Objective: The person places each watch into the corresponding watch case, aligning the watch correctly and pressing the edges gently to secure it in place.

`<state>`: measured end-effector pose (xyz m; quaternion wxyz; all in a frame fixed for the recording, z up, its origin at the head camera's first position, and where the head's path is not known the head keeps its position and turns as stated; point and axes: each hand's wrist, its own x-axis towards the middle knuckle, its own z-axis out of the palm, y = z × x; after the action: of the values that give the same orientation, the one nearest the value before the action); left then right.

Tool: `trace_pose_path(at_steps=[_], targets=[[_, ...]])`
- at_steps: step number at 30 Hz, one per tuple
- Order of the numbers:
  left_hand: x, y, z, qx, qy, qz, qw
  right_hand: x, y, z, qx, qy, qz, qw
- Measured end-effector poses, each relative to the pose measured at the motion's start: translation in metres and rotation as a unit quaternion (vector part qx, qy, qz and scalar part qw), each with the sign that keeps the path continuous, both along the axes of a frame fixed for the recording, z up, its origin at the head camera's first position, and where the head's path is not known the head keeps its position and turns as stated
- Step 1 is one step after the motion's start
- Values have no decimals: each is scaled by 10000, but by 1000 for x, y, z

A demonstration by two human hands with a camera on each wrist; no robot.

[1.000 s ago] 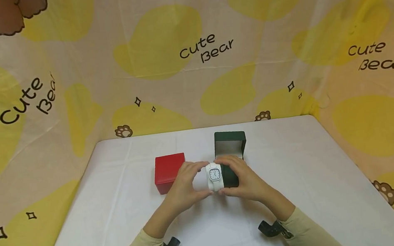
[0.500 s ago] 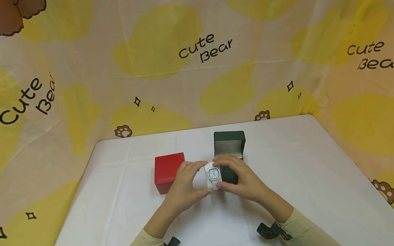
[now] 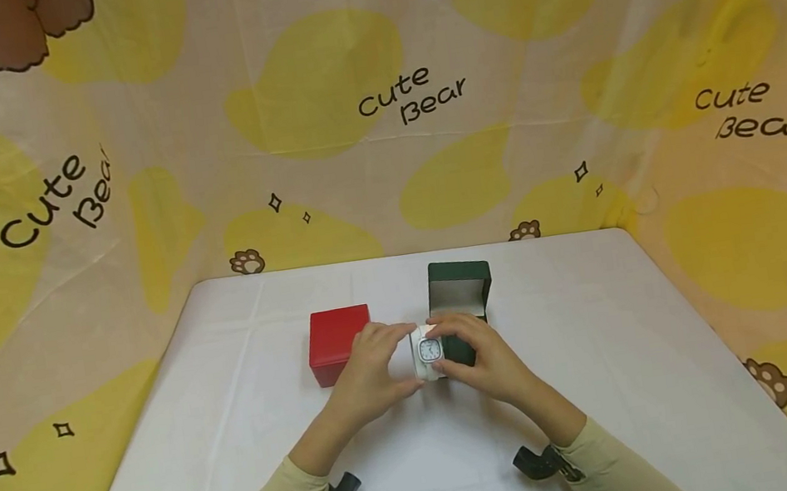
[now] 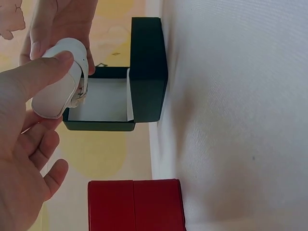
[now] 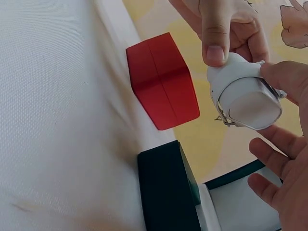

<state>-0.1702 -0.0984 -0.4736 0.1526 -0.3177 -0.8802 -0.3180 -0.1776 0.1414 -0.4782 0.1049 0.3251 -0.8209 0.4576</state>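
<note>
A white wristwatch (image 3: 430, 349) with a squarish face is wrapped round a white cushion (image 4: 50, 100), its buckle hanging at the side in the wrist views. My left hand (image 3: 372, 371) pinches the left end between thumb and fingers. From the other side, my right hand (image 3: 486, 355) grips the watch, thumb below and fingertips above the face. Both hands hold it over the table, in front of the green box (image 3: 459, 281). That box stands with its lid raised and shows a pale lining.
A closed red box (image 3: 338, 342) sits to the left of the green one, partly behind my left hand. White cloth covers the table (image 3: 602, 333). A patterned fabric wall (image 3: 339, 178) rises at the back and both sides.
My right fingertips and thumb have slid a little left, from the watch's edge onto its face side. The watch turns slightly; the left hand and both boxes hold their places.
</note>
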Motion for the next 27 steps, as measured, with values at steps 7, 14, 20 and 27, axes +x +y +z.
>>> trace_pose_path(at_steps=[7,14,20,27], targets=[[0,0,0,60,-75,-9,10000,0,0,1,36,-30,7,10000],[0,-1,2,110,-324,-47,9994,1,-2,1,-116,-154,-44,9998],[0,-1,3,105,-344,-26,9993,0,-2,0,-182,-140,-40,9997],[0,-2,3,107,-429,-8,9990,-1,2,2,5,51,116,9999]])
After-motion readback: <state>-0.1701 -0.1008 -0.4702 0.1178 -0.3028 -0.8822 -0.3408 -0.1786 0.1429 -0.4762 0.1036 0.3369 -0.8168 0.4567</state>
